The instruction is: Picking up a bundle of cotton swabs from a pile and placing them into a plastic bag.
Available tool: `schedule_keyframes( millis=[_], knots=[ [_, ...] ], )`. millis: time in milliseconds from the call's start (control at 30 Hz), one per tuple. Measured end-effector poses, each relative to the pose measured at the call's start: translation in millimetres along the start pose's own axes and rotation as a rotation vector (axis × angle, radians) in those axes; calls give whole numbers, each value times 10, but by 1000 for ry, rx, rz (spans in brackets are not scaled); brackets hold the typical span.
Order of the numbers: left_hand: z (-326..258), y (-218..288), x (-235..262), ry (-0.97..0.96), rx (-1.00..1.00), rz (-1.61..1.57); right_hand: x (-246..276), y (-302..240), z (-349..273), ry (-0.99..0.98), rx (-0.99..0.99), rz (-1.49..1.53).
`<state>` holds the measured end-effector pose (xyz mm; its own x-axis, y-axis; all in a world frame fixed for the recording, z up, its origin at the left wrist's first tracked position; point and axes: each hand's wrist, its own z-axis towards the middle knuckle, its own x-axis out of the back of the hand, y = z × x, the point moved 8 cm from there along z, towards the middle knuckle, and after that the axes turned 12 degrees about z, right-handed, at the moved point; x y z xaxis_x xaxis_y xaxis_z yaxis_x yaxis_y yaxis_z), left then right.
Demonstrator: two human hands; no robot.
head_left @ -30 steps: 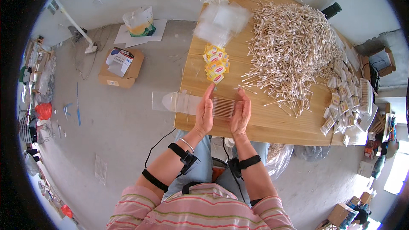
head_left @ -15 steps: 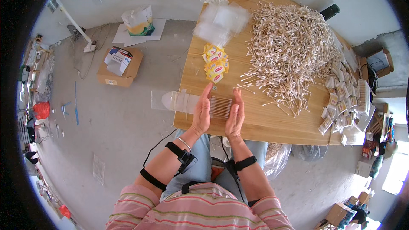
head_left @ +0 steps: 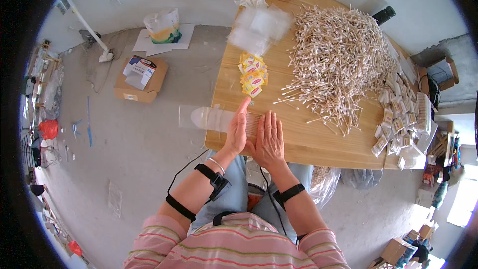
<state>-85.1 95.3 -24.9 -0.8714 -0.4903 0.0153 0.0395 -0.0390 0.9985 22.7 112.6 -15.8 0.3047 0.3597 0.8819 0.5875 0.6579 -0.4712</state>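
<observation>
"Looking around the big heap of thin wooden sticks with white cotton tips point(head_left: 338, 65), what's on its near left?"

"A small flat row of thin brown sticks point(head_left: 253, 123). The left hand point(head_left: 237, 132) stands open beside it. The right hand point(head_left: 269, 142) lies open and flat, partly over it."

"How will it handle?"

"Light, I think, but it may roll apart or snap. Squeeze both sides softly."

"What's hidden?"

"Much of the row. I can't tell how hard it's pressed."

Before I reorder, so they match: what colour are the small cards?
The small cards are mostly yellow, with white and red; the head view shows them best.
</observation>
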Motion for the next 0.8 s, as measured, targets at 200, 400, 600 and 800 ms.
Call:
schedule_keyframes(
  millis=[200, 400, 600, 800],
  knots=[
    [-70, -20, 212, 106, 0, 142, -11, -48, 15, 19, 24, 6],
    [-581, 170, 218, -283, -294, 1009, 4, -31, 45, -60, -46, -2],
    [-619, 267, 76, -375, -335, 1135, -56, 18, 32, -111, -70, -67],
    [-621, 244, 57, -385, -319, 1178, -67, 34, 12, -95, -65, -82]
  ],
)
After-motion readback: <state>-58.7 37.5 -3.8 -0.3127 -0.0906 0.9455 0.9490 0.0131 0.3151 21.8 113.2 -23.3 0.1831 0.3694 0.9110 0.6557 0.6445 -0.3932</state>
